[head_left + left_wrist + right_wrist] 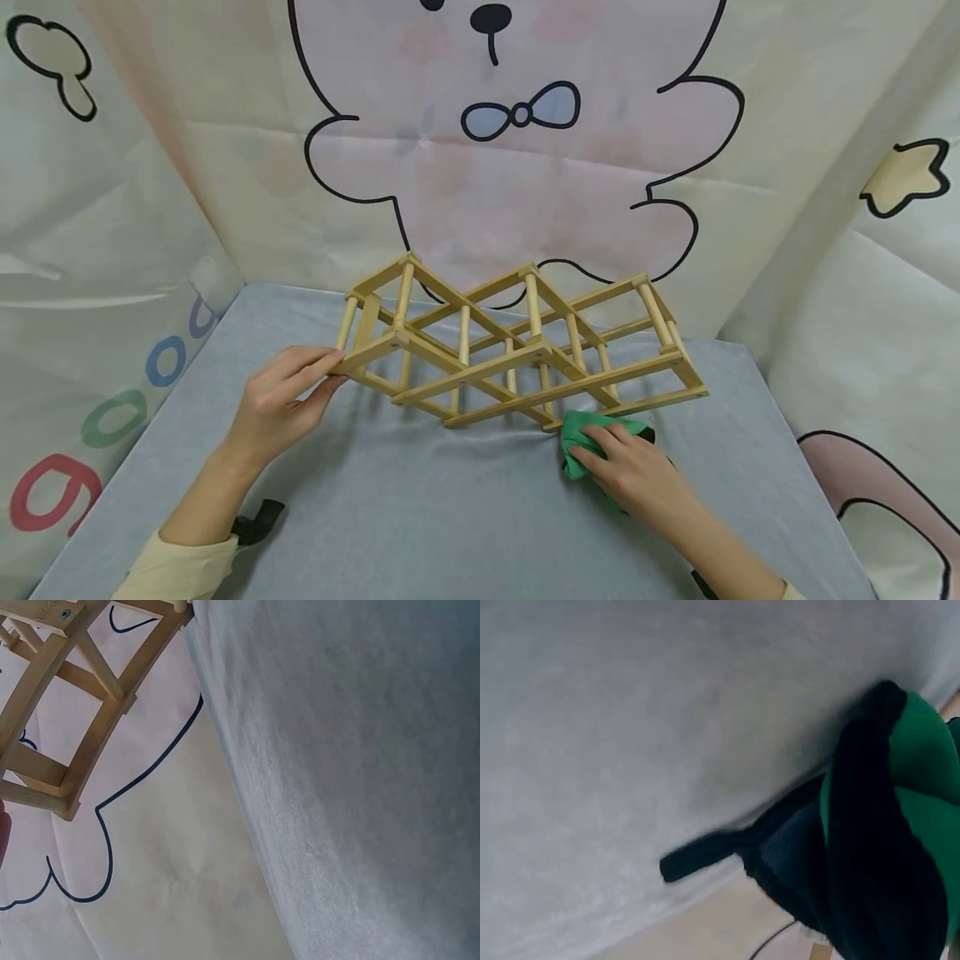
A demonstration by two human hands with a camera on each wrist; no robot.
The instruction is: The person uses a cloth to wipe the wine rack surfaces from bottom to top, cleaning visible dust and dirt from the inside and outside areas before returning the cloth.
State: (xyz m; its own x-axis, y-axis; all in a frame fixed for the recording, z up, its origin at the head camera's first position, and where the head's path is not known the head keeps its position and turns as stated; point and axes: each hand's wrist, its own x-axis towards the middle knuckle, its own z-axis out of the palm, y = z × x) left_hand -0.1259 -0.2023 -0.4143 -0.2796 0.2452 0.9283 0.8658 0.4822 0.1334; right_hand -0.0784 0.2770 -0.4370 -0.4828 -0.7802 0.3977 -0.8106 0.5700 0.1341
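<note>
My left hand (281,400) pinches the left end of a folding wooden lattice rack (495,367) between thumb and fingers. Crossed slats joined by round dowels make up this rack, which stretches out in a zigzag to the right. Part of it shows at the upper left of the left wrist view, beside a sliver of fingertip (4,834). Under the rack's right half, my right hand (633,467) grips a bunched green cloth (576,433) with black edging, at the rack's lower front edge. In the right wrist view the cloth (930,754) has a dark strip sticking out.
A table with a grey-blue cover (420,517) lies beneath. Pale fabric walls (810,192) printed with cartoon shapes surround it at the back and both sides. A black wrist strap (258,523) hangs by the left sleeve.
</note>
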